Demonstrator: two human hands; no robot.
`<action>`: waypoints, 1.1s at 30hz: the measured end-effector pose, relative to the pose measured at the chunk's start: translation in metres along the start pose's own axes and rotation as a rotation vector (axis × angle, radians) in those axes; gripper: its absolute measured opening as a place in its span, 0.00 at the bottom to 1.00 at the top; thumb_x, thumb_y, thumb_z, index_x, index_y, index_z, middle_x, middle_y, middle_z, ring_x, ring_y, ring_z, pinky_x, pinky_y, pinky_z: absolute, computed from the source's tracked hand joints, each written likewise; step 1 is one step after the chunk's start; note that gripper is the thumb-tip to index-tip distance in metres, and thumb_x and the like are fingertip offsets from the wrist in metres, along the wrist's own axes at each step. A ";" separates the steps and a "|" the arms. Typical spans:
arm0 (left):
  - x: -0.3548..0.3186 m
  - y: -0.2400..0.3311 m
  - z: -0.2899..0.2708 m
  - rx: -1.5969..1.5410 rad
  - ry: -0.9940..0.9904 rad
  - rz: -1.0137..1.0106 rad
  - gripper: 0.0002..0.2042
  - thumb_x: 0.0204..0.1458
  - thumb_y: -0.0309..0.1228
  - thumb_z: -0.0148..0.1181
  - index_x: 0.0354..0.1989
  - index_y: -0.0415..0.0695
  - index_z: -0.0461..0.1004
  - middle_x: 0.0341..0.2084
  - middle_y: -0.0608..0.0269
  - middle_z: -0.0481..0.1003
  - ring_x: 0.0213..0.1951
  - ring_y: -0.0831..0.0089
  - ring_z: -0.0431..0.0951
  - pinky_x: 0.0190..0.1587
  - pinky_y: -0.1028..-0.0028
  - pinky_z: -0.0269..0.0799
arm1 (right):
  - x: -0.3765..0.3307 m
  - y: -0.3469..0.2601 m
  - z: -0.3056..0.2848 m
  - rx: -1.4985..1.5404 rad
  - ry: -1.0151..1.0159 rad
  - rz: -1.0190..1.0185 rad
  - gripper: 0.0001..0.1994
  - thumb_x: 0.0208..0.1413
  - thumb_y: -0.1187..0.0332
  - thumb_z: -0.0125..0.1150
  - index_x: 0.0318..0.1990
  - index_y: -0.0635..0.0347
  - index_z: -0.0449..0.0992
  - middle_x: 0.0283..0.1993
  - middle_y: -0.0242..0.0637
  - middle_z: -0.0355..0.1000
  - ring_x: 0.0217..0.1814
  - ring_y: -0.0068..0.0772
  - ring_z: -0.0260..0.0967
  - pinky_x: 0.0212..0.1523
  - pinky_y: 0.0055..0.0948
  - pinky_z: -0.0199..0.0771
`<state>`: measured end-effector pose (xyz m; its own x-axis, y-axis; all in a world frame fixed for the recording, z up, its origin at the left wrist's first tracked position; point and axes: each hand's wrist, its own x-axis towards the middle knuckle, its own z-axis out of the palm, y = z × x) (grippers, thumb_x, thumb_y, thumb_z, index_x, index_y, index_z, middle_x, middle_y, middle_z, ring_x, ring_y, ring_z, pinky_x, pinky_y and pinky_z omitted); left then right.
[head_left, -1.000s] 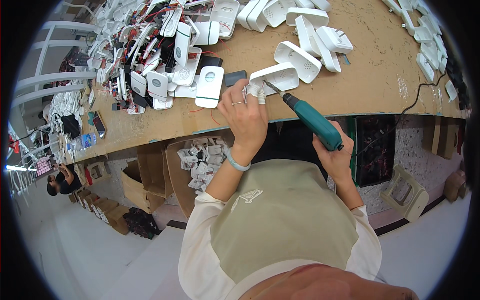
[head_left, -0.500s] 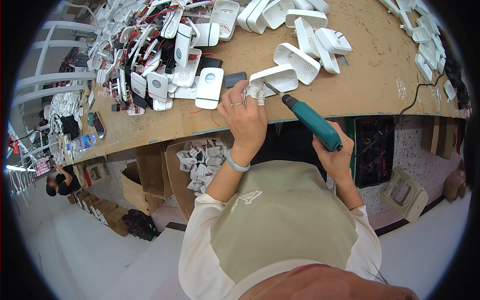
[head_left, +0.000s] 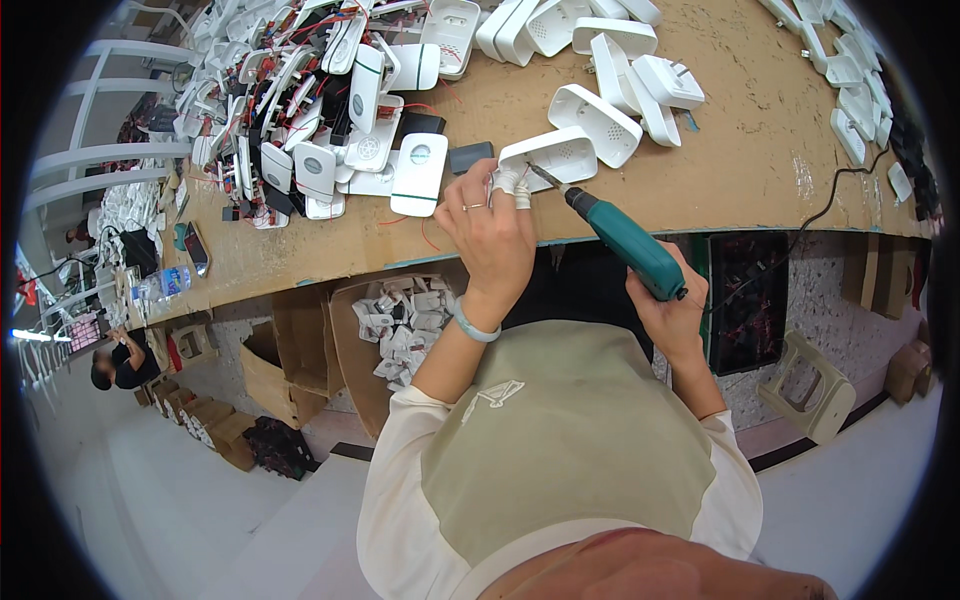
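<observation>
1. Two hands are at work on one white plastic housing [head_left: 553, 155], which lies on the near part of the brown workbench [head_left: 740, 170], just beyond the bench edge.
2. Our left hand [head_left: 492, 235] rests on the near end of that housing; its taped fingertips [head_left: 508, 182] press together on the shell to steady it.
3. Our right hand [head_left: 672, 312] wraps its fingers closed around the grip of the teal electric screwdriver [head_left: 630, 243], whose bit touches the housing beside the left fingertips. We judge that a screw is being driven; the screw itself is too small to see.
4. Further out, several more white shells [head_left: 610, 110] lie just beyond this one, and we cannot tell whether they are fastened.
5. To the left, a dense pile of white parts with wiring [head_left: 300, 110] covers the bench, so we judge much work remains.
6. Below the bench, an open cardboard box [head_left: 350, 350] holds more small white pieces [head_left: 405, 325].
</observation>
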<state>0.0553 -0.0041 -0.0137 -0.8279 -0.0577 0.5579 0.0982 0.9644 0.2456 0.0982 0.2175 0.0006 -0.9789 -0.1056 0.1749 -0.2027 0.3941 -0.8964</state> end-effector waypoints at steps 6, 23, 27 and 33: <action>0.000 0.000 0.001 0.002 -0.001 0.003 0.10 0.44 0.24 0.66 0.37 0.38 0.79 0.48 0.59 0.74 0.47 0.60 0.71 0.45 0.61 0.60 | 0.000 0.000 -0.001 0.014 -0.012 0.014 0.15 0.47 0.80 0.67 0.45 0.67 0.76 0.37 0.43 0.75 0.35 0.39 0.75 0.40 0.28 0.73; 0.000 0.001 0.001 0.014 0.004 0.009 0.10 0.46 0.25 0.66 0.37 0.40 0.79 0.48 0.60 0.73 0.47 0.60 0.71 0.45 0.60 0.59 | -0.009 -0.003 -0.009 0.069 0.107 0.065 0.12 0.49 0.81 0.67 0.42 0.68 0.78 0.37 0.40 0.78 0.34 0.29 0.75 0.40 0.25 0.74; 0.003 0.003 -0.003 0.031 -0.024 0.001 0.10 0.46 0.26 0.67 0.38 0.40 0.79 0.48 0.60 0.74 0.47 0.60 0.71 0.45 0.60 0.59 | -0.017 -0.001 -0.012 0.132 0.169 0.138 0.10 0.49 0.81 0.68 0.40 0.69 0.79 0.36 0.38 0.78 0.34 0.25 0.74 0.39 0.24 0.74; -0.007 0.001 -0.015 0.028 -0.026 0.001 0.18 0.48 0.27 0.68 0.49 0.40 0.79 0.54 0.54 0.71 0.53 0.57 0.70 0.54 0.58 0.62 | -0.025 -0.004 -0.014 0.132 0.223 0.087 0.08 0.48 0.81 0.69 0.38 0.68 0.80 0.35 0.37 0.77 0.33 0.22 0.74 0.37 0.22 0.73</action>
<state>0.0699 -0.0065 -0.0056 -0.8419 -0.0508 0.5372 0.0835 0.9713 0.2228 0.1233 0.2310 0.0058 -0.9769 0.1327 0.1675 -0.1273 0.2686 -0.9548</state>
